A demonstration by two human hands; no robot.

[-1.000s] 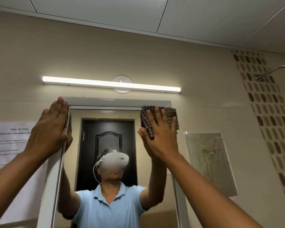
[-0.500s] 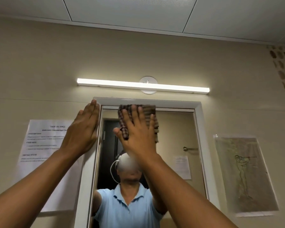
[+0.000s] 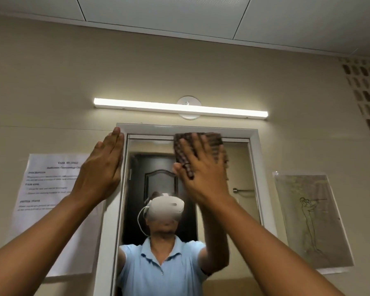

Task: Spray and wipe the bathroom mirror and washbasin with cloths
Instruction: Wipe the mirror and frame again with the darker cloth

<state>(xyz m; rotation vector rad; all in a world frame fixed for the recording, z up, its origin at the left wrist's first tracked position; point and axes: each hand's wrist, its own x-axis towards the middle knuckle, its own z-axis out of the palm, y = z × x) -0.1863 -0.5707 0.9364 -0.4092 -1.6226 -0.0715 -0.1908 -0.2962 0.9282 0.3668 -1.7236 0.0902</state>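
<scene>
place: bathroom, likely | cues: framed mirror (image 3: 239, 167), light bar (image 3: 179, 108) above, patterned tile wall (image 3: 365, 97)

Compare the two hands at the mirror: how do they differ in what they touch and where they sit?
The right hand presses a checked cloth flat against the mirror glass; the left hand holds nothing. The left hand rests on the mirror's left frame edge, while the right hand sits near the top of the glass. Both are raised with fingers straight, pointing upward.

"TASK", "DESCRIPTION" on wall notice (image 3: 58, 210)
</scene>
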